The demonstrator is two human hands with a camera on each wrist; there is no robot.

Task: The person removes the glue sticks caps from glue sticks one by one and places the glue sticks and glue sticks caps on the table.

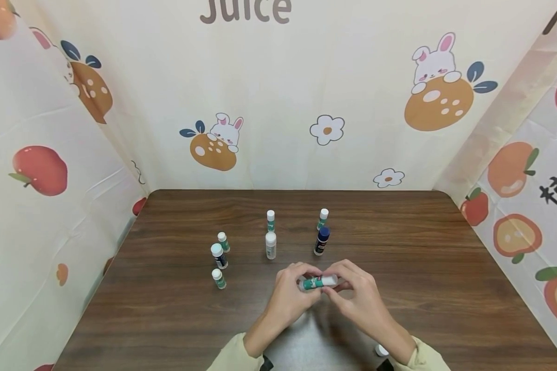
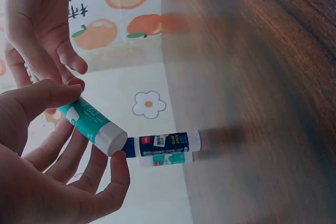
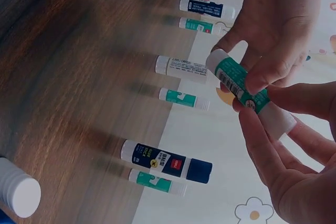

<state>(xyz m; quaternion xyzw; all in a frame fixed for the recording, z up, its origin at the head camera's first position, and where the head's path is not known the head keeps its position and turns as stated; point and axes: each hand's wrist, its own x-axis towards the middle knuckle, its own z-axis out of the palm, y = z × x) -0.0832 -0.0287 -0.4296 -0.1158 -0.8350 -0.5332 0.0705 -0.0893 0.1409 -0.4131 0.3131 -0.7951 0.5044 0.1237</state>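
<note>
Above the table, both hands hold a green-and-white glue stick (image 1: 316,282), which lies nearly level in the head view. My left hand (image 1: 290,293) pinches its body near the left end, the thumb across the green label. At the other end, the thumb and fingers of my right hand (image 1: 359,293) pinch around the white cap (image 3: 277,121). In the right wrist view, the left thumb (image 3: 265,74) presses on the label. Just beyond the hands stand a navy glue stick (image 1: 322,242) and a small green one (image 1: 322,220).
Mid-table stand a white glue stick (image 1: 271,246) and a small green one (image 1: 271,221) behind it. Further left are a navy-labelled stick with white cap (image 1: 219,256) and two green ones. A white-ended cylinder (image 3: 23,192) is partly hidden by the right forearm. Printed cloth surrounds the table (image 1: 167,319).
</note>
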